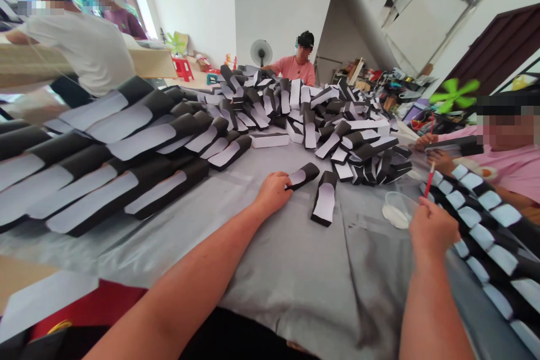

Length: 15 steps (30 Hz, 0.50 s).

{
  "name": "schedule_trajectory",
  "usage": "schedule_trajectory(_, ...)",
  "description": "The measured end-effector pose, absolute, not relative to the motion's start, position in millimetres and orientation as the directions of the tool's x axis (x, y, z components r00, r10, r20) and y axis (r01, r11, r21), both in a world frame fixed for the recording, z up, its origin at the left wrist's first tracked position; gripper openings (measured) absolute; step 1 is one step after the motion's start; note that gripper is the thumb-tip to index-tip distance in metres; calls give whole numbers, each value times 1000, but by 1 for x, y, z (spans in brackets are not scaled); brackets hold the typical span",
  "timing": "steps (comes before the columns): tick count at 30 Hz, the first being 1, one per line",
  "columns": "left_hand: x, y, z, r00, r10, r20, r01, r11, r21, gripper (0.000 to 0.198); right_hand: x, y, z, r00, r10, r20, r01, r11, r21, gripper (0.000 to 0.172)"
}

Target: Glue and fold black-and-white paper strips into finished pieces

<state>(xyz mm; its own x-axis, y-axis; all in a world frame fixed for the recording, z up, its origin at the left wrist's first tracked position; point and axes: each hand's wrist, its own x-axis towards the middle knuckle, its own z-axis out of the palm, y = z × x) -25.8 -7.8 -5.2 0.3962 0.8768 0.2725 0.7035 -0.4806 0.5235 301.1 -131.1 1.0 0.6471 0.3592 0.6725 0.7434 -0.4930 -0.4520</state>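
My left hand (274,194) is closed around the near end of a black-and-white folded paper box (307,175), low over the cloth. Just right of it, another such paper box (324,199) lies on the table with its white face up. My right hand (434,229) grips a thin red-handled brush (429,180), which points upward. Beside that hand sits a clear plastic bowl (399,208) with white paste in it. The grey cloth (270,259) under everything is wrinkled.
Stacked paper boxes (169,135) fill the left side, and a loose heap (295,107) spreads across the back. Overlapping rows (485,230) lie at right. A co-worker in pink (514,169) sits at right, another person (295,67) behind the heap. More people are at far left.
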Motion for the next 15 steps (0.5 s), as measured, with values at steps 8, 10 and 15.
schedule_trajectory(8, -26, -6, -4, 295, 900, 319, 651, -434, 622, 9, 270, -121, 6, 334, 401, 853, 942, -129, -309, 48)
schedule_trajectory(10, -26, -6, -4, 292, 899, 326, 649, -437, 622, 8, 265, -120, 4, 321, 411, 853, 947, -127, -295, 46)
schedule_trajectory(15, -25, -8, -2, 221, 908, 357, 632, -412, 657, 11, 249, -120, 8, 287, 386, 877, 958, -98, -270, 39)
